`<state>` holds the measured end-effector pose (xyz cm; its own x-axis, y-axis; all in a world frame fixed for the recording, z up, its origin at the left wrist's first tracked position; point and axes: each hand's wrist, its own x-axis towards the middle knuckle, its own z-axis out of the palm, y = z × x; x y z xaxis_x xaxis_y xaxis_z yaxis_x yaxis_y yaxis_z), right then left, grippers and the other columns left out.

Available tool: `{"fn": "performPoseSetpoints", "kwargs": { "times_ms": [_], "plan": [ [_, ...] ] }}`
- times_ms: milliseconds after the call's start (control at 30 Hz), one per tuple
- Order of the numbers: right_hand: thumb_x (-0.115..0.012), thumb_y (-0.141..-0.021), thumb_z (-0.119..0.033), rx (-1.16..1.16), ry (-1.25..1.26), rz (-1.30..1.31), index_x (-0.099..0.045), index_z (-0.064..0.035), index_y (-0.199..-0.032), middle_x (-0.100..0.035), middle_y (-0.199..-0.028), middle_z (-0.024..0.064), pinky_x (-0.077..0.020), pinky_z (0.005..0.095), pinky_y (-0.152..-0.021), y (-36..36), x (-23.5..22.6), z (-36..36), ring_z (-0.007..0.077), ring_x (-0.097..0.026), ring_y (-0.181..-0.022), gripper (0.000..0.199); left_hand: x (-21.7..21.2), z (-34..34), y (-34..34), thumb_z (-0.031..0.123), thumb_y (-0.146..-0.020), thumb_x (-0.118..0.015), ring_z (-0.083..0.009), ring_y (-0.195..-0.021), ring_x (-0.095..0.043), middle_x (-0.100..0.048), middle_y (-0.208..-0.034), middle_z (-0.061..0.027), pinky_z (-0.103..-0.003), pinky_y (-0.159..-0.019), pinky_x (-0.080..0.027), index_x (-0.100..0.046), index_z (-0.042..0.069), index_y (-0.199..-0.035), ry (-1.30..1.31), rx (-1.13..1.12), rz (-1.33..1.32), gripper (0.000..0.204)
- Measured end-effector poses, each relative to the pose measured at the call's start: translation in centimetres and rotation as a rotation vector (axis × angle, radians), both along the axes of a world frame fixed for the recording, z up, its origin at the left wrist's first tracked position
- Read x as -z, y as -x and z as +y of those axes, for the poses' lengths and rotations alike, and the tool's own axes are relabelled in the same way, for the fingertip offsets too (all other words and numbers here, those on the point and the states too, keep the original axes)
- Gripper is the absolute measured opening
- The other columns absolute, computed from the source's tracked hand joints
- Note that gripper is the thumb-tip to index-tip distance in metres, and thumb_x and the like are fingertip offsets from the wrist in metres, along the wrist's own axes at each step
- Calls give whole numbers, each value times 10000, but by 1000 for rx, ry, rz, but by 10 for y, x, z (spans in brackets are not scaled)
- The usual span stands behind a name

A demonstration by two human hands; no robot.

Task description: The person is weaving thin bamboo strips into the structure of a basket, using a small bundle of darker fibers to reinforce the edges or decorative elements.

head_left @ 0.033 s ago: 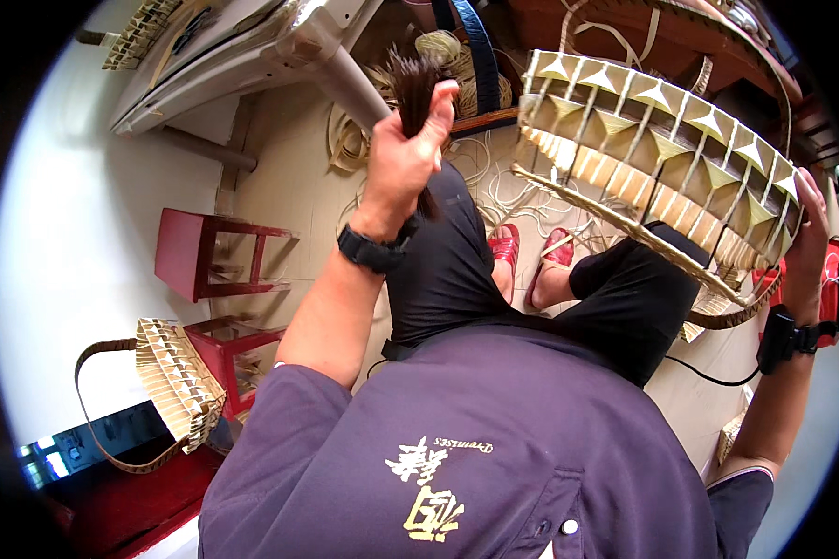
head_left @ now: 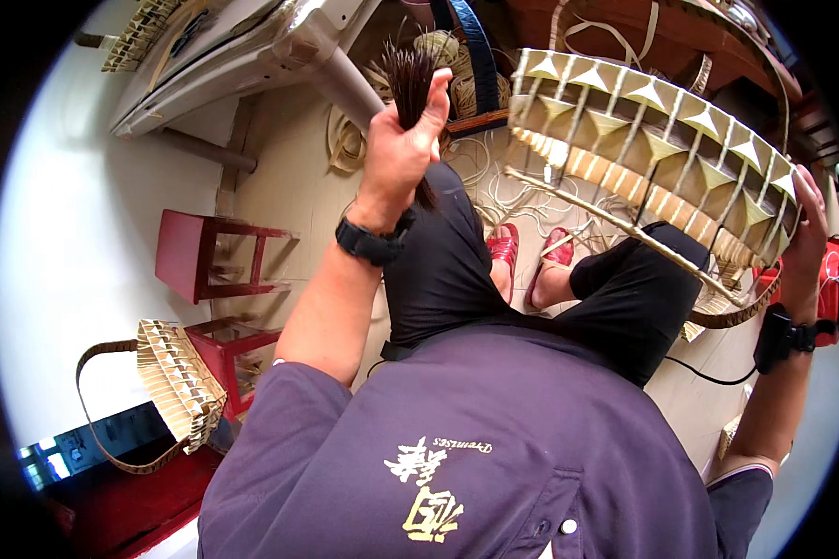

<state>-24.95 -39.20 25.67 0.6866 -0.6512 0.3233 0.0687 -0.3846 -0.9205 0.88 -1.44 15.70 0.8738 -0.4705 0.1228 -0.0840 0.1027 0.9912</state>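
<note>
Woven pale cane basket with triangle-patterned rim hangs tilted over my knees, my right hand clamping its far edge to steady it, while my left hand raises a dark bristle brush, fingers wrapped round it.

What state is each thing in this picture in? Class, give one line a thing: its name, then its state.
Left hand: raised, closed around a dark brush.
Dark brush: held upright, bristles up.
Right hand: gripping the woven basket's end.
Woven basket: held up, tilted.
Handled woven bag: lying on the red stool.
Red stool: tipped on its side.
</note>
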Motion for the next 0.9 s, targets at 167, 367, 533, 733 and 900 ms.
{"fn": "performPoseSetpoints", "kwargs": {
  "times_ms": [167, 367, 533, 733, 900],
  "plan": [
    [-612, -928, -379, -35, -87, -72, -735, -73, -1034, -705, -961, 148, -558, 435, -794, -23, 28, 13, 323, -708, -903, 346, -12, 4, -34, 359, -1032, -660, -7, -666, -477, -691, -1029, 36, -197, -580, -387, -725, 61, -1241, 39, 152, -82, 370],
    [-608, -921, -327, -116, -216, -104, -727, -74, -1054, -698, -1002, 148, -563, 435, -806, -83, 81, 16, 325, -705, -931, 310, -20, 12, -76, 393, -1018, -679, -104, -994, -660, -734, -1119, -32, -265, -880, -532, -704, 13, -1238, 40, 118, -180, 440],
    [-605, -915, -285, -130, -267, -62, -721, -75, -1070, -693, -1035, 147, -567, 435, -815, -123, 126, 0, 327, -704, -954, 285, -33, 5, -69, 174, -965, -745, -109, -852, -722, -758, -987, -33, -264, -754, -585, -740, 19, -1064, 145, 122, 92, 185],
    [-601, -908, -233, -100, -125, 414, -713, -75, -1089, -686, -1076, 147, -572, 434, -827, -134, 257, -30, 329, -701, -983, 265, -9, -24, -60, 109, -937, -767, -50, -755, -673, -743, -873, 14, -212, -688, -526, -772, 66, -969, 99, 48, -29, 54],
    [-598, -902, -190, -408, 229, 1106, -707, -76, -1105, -681, -1110, 146, -576, 434, -837, -61, 412, 13, 331, -700, -1006, 257, -5, -48, -46, 70, -916, -781, -57, -768, -660, -753, -873, -7, -230, -695, -530, -773, -15, -984, -33, -25, -171, 110]
  ]
}}
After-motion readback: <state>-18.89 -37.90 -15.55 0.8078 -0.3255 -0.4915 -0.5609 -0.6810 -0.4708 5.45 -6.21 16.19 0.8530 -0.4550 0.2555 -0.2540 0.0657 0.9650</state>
